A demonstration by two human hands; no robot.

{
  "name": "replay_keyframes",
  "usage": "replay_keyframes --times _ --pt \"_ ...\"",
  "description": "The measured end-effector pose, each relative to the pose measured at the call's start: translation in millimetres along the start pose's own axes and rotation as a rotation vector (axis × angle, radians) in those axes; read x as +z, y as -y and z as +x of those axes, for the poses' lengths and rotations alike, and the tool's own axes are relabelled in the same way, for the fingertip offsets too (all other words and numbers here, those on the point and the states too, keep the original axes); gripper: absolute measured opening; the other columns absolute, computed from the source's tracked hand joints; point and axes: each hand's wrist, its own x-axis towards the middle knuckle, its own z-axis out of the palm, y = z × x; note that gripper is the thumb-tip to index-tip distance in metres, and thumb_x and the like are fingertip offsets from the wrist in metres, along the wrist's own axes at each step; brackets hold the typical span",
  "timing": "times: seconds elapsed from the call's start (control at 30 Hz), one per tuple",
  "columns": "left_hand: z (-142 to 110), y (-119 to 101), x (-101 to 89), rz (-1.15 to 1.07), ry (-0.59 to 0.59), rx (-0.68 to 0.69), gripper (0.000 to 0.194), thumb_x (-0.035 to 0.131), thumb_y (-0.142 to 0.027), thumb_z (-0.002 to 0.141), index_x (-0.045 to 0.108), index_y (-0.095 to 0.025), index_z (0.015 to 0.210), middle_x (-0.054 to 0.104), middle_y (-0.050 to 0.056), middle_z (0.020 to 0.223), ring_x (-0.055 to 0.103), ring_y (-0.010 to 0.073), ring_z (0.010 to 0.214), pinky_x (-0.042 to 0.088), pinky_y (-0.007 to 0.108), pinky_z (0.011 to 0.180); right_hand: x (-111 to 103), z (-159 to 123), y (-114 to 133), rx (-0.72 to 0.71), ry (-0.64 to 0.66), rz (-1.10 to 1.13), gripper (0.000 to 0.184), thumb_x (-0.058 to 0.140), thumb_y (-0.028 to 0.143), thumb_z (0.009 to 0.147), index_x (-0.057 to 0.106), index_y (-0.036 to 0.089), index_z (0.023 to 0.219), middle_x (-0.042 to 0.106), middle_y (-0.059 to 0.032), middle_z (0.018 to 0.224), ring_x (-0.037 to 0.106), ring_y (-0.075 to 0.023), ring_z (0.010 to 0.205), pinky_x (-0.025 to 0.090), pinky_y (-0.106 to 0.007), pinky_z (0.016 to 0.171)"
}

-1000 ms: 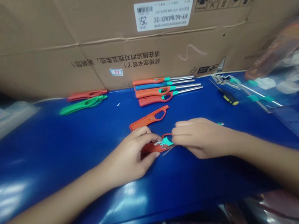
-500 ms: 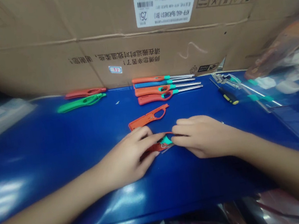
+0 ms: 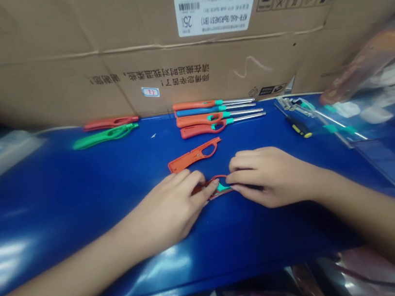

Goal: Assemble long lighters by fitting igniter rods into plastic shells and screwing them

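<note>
My left hand [image 3: 176, 207] is closed around the handle of a red lighter casing half [image 3: 198, 188]. Its thumb presses by the green trigger [image 3: 224, 186] inside the finger loop. At the casing's front end, the fingertips of my right hand [image 3: 271, 177] are pinched together, covering that end. Any small part between them is hidden. Just beyond my left hand, a loose orange-red casing half [image 3: 188, 160] lies with its inner side up.
Several long-nosed lighters [image 3: 204, 129] lie in a row before the cardboard [image 3: 64, 88]. Red [image 3: 106, 124] and green casing pieces [image 3: 104, 136] are left of them. On the right are a screwdriver [image 3: 299, 127], metal rods [image 3: 341, 124] and plastic bags [image 3: 386, 77].
My left thumb has shifted onto the trigger area, and the trigger now sits lower in the casing. The pale wire and thin strip beside it no longer show. My right fingers remain at the front end.
</note>
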Motion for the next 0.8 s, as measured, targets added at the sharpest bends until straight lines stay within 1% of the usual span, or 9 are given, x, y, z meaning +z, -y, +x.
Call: replay_keyframes --times 0.17,0.3,0.4,0.5,0.63,0.73,0.8 --pt "1 2 1.4 -0.09 -0.022 -0.022 0.038 0.039 -0.026 0.105 0.057 -0.021 0.138 0.059 0.012 0.108 0.057 0.0246 0.097 0.053 0.04 0.082 5 2 -1 -0.005 0.008 -0.006 0.028 0.044 0.023 0.101 0.072 0.018 0.095 0.064 -0.0047 0.086 0.053 -0.0164 0.078 0.037 -0.03 0.066" --pt "0 9 4.5 -0.222 -0.056 -0.028 0.038 0.042 -0.025 0.104 0.059 -0.025 0.138 0.059 0.011 0.113 0.057 0.0233 0.101 0.051 0.038 0.087 8 1 -3 -0.013 0.013 -0.016 0.027 0.046 0.023 0.102 0.072 0.02 0.094 0.065 -0.0044 0.088 0.054 -0.0164 0.081 0.036 -0.03 0.067" --pt "-1 14 5.4 -0.279 -0.062 -0.029 0.037 0.044 -0.024 0.104 0.06 -0.028 0.136 0.059 0.009 0.114 0.057 0.022 0.101 0.05 0.036 0.088 7 1 -3 -0.014 0.005 -0.035 0.028 0.046 0.024 0.102 0.072 0.019 0.093 0.065 -0.0045 0.087 0.053 -0.0163 0.079 0.035 -0.03 0.066" --pt "0 15 4.6 -0.259 -0.05 -0.018 0.037 0.042 -0.025 0.105 0.059 -0.031 0.138 0.059 0.009 0.115 0.056 0.0224 0.101 0.05 0.036 0.086 6 2 -1 -0.014 0.01 -0.043 0.029 0.045 0.023 0.102 0.073 0.019 0.095 0.064 -0.0044 0.086 0.053 -0.0165 0.078 0.036 -0.03 0.066" --pt "0 13 2.8 -0.191 -0.012 -0.011 0.038 0.039 -0.028 0.106 0.058 -0.032 0.138 0.059 0.009 0.116 0.056 0.0234 0.101 0.05 0.038 0.086 4 0 -3 -0.025 0.008 -0.051 0.026 0.048 0.025 0.101 0.072 0.019 0.102 0.066 -0.0048 0.09 0.056 -0.0171 0.082 0.039 -0.03 0.067" --pt "0 13 2.9 -0.183 -0.005 -0.013 0.039 0.038 -0.027 0.106 0.055 -0.031 0.141 0.059 0.009 0.12 0.056 0.0235 0.103 0.049 0.04 0.088 -1 -4 -14 0.032 -0.065 -0.062 0.024 0.05 0.029 0.101 0.072 0.02 0.107 0.069 -0.0055 0.096 0.06 -0.0171 0.085 0.043 -0.029 0.07" --pt "-1 14 3.8 -0.207 -0.017 -0.018 0.038 0.039 -0.026 0.106 0.055 -0.03 0.139 0.059 0.009 0.122 0.056 0.0235 0.106 0.048 0.04 0.09 -8 -9 -27 0.122 -0.168 -0.099 0.022 0.051 0.028 0.1 0.072 0.02 0.106 0.07 -0.0063 0.098 0.063 -0.018 0.089 0.046 -0.03 0.075"
